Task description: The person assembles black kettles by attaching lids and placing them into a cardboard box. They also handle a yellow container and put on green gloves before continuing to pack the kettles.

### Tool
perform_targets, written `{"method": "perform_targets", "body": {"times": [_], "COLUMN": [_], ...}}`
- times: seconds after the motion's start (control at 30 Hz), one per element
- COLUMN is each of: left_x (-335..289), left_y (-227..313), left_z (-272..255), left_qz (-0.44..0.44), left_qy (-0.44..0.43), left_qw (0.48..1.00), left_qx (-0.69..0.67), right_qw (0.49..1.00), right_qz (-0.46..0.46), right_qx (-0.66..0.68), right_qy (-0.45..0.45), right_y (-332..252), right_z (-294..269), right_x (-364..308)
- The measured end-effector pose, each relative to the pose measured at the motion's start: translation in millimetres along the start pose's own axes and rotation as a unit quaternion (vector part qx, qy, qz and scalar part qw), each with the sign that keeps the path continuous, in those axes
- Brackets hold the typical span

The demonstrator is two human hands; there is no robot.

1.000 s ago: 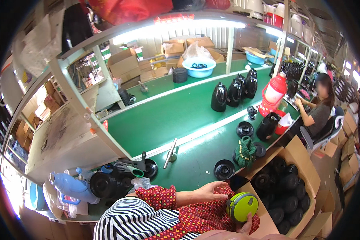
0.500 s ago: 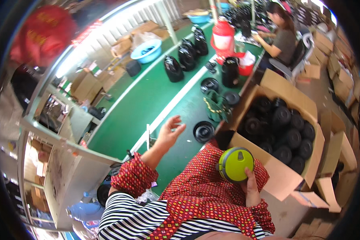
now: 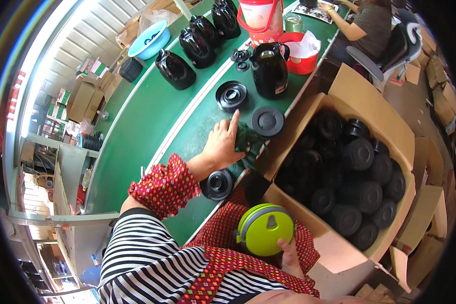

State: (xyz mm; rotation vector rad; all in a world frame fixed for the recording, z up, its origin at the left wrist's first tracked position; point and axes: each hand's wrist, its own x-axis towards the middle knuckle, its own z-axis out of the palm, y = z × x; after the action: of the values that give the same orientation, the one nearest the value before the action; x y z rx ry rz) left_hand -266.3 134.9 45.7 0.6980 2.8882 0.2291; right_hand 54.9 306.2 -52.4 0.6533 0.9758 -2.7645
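Note:
My right hand (image 3: 290, 255) grips a round lime-green container (image 3: 268, 230) with a grey band and a grey tab on its top, held over my lap. Stretched over the green table, my left hand (image 3: 222, 142) holds nothing, its index finger extended and thumb apart. Beneath and beside it is a dark green cloth-like bundle (image 3: 247, 144), partly hidden by the hand. Just past the fingertip sits a black ring-shaped part (image 3: 231, 96). A flat black round lid (image 3: 267, 122) lies to its right. Another black round part (image 3: 219, 184) is by my left wrist.
An open cardboard box (image 3: 400, 213) of black round lids stands at right. Farther along the table (image 3: 137, 121) are a glossy black jug (image 3: 269, 71), several similar black jugs (image 3: 175, 70), a red-and-white bucket (image 3: 261, 20) and a blue basin (image 3: 149, 39). Another person (image 3: 365, 30) sits at the far right.
My left hand has reached forward over the table to the dark green bundle, its index finger now extended. The view has shifted closer to the table. My right hand still holds the lime-green container.

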Motion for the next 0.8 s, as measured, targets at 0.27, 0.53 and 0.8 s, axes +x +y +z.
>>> {"method": "perform_targets", "body": {"times": [0.27, 0.53, 0.8], "left_x": [-13.6, -143.4, -245.8], "left_y": [-13.7, 14.1, 12.1], "left_z": [-24.5, -136.0, -210.0], "left_qz": [0.078, -0.042, -0.205], "left_qy": [0.053, 0.11, 0.028], "left_qw": [0.977, 0.93, 0.799], "left_qx": [-0.192, -0.348, -0.564], "right_qw": [0.989, 0.969, 0.945], "right_qz": [0.105, 0.21, 0.231], "right_qx": [-0.026, -0.126, -0.196], "right_qy": [0.096, -0.017, -0.125], "right_y": [-5.6, -154.4, -254.7], "right_z": [-6.6, 78.5, 155.8], "right_x": [48.3, 28.6, 6.7]}}
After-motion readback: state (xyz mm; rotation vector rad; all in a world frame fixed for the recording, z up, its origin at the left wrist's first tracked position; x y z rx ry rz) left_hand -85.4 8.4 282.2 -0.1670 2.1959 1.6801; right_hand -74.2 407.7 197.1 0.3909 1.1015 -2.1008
